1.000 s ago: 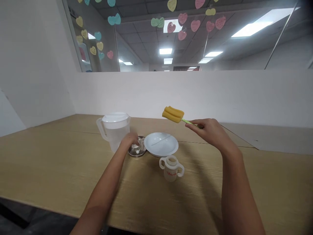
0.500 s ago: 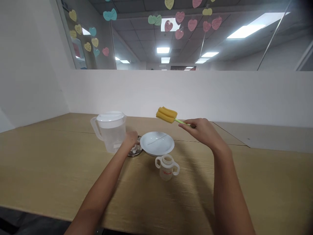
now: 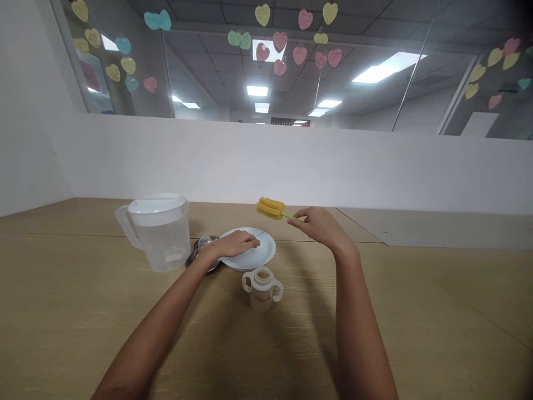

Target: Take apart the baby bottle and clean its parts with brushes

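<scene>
My right hand is closed on the thin green handle of a sponge bottle brush. Its yellow foam head points left, raised behind and above the white plate. Over the plate's left side reaches my left hand, palm down, fingers loosely stretched out, with nothing visible in them. A thin pale stick or line shows on the plate near those fingers. A small two-handled bottle, without a lid and with red lettering, stands upright in front of the plate. My left wrist partly covers a metal dish holding a clear round piece.
At the left stands a translucent pitcher with a white lid and a handle. Everything rests on a wooden table. Behind it rises a white wall beneath windows with heart-shaped notes.
My left hand has moved right from the metal dish to over the plate, uncovering the round piece. The view has turned right, and the brush is slightly lower, still in my right hand.
</scene>
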The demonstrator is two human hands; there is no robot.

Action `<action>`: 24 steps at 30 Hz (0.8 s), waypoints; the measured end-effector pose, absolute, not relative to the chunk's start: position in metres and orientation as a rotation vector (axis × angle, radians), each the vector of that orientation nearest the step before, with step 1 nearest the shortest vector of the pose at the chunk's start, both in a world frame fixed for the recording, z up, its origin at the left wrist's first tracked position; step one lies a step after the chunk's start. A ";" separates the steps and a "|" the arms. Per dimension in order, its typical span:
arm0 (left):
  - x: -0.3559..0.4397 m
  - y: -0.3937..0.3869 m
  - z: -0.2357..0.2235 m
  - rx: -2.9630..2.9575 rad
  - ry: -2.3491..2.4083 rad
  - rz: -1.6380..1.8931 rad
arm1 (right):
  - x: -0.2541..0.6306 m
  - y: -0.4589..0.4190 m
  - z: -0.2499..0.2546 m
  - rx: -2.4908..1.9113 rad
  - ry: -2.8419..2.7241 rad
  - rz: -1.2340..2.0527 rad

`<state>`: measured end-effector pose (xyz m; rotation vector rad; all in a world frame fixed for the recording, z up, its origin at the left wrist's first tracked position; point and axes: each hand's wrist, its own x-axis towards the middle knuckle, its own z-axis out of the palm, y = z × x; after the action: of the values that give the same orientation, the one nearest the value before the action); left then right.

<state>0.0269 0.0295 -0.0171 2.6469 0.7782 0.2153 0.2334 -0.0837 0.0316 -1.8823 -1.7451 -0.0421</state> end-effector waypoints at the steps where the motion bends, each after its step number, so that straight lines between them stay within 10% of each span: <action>1: 0.023 0.026 -0.012 2.544 0.656 0.207 | 0.235 -0.082 0.031 -1.903 -1.737 -0.011; 16: 0.033 -0.006 -0.024 2.653 0.359 -0.091 | 0.230 -0.090 0.035 -1.785 -1.771 0.056; 24: 0.012 0.009 0.001 2.532 0.784 1.001 | 0.224 -0.119 0.048 -1.540 -1.720 -0.008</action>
<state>0.0117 0.0087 0.0015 2.5315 0.7843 1.0007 0.2235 -0.1188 0.0481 -1.5396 -1.7196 -0.0077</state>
